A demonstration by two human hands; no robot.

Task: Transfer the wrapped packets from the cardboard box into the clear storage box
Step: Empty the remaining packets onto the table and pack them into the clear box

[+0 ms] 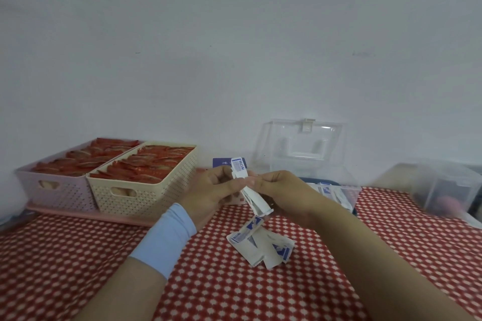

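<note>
Both hands hold a strip of white and blue wrapped packets (247, 190) above the table. My left hand (214, 193) grips its upper part; my right hand (281, 190) pinches it from the right. The strip's lower end hangs down to a loose heap of more packets (263, 245) on the red checked cloth. Behind my right hand stands the clear storage box (349, 190) with its lid (300, 146) up, several packets (328, 190) inside. A blue cardboard box (221, 163) shows partly behind my hands.
Two perforated baskets, pink (52, 185) and cream (146, 190), filled with red packs, stand on a pink tray at the left. Another clear container (443, 187) sits at the far right. A white wall runs behind the table.
</note>
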